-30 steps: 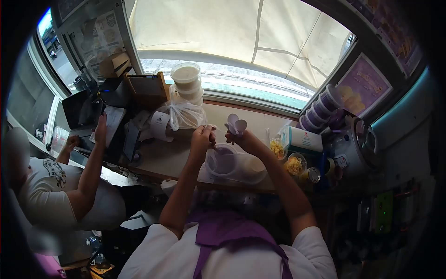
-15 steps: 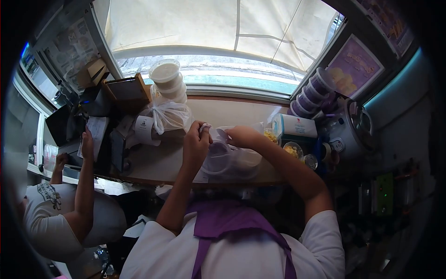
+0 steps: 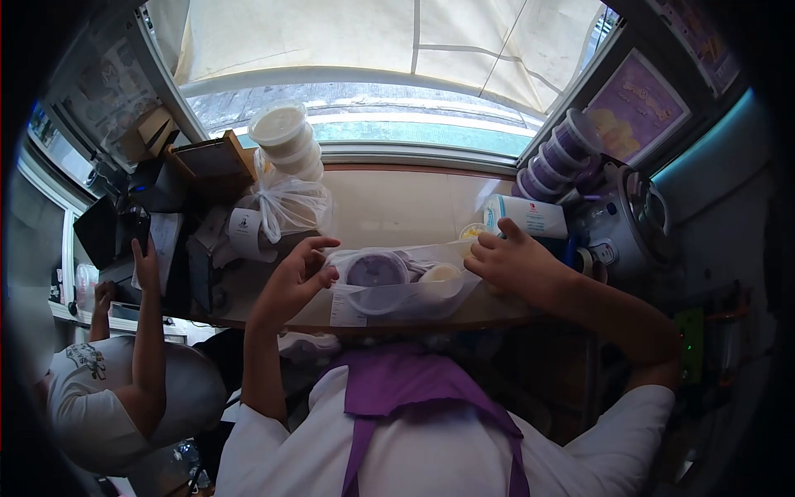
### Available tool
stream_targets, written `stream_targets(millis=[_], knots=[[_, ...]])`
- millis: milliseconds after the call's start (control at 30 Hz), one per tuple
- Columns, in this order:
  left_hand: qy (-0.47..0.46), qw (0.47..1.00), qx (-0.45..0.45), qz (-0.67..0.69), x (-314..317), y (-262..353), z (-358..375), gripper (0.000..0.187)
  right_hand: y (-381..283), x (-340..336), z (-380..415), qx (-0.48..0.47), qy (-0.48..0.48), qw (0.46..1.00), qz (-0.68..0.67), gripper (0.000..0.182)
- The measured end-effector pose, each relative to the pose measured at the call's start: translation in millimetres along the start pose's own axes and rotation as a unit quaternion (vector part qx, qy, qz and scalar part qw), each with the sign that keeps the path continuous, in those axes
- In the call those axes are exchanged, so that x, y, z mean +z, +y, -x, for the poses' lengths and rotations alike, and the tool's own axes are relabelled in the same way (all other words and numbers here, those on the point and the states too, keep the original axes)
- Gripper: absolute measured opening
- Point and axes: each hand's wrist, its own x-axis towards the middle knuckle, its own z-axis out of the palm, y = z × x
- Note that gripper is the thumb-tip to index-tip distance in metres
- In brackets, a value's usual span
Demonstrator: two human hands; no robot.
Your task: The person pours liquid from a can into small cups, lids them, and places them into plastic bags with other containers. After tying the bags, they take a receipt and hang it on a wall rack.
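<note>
A clear plastic bag (image 3: 397, 305) lies on the counter in front of me, stretched wide. Inside it are a round tub of purple contents (image 3: 377, 270) and a smaller pale yellow cup (image 3: 440, 282), with whitish items between them. My left hand (image 3: 300, 277) is at the bag's left edge, its fingers apart and holding nothing that I can see. On the other side, my right hand (image 3: 517, 258) pinches the bag's upper right corner with curled fingers. A white printed slip (image 3: 348, 311) lies by the bag's lower left corner.
Stacked white tubs (image 3: 286, 137) and a tied plastic bag (image 3: 286, 203) stand at the back left. Purple tubs (image 3: 556, 157), a tissue pack (image 3: 527, 217) and a cooker (image 3: 633, 215) are on the right. At far left, another person's hand (image 3: 146, 265) holds a phone.
My hands have moved apart, left hand leftward and right hand rightward. The bag is now spread wide, showing the tub and cup. The view has shifted slightly.
</note>
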Motion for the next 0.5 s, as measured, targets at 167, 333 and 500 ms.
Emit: stream_targets(millis=[167, 333, 500], knots=[[0.031, 0.994, 0.103, 0.031, 30.8, 25.3, -5.8, 0.035, -3.2, 9.2, -17.3, -0.017, 0.222, 0.973, -0.064, 0.017], [0.060, 0.959, 0.192, -0.198, 51.1, 29.2, -22.4, 0.023, -19.2, 50.0, -26.9, 0.194, 0.374, 0.853, -0.310, 0.026], [0.031, 0.885, 0.299, -0.357, 51.5, 26.0, -40.5, 0.019, -45.4, 67.5, -53.4, 0.204, 0.369, 0.618, -0.664, 0.018]])
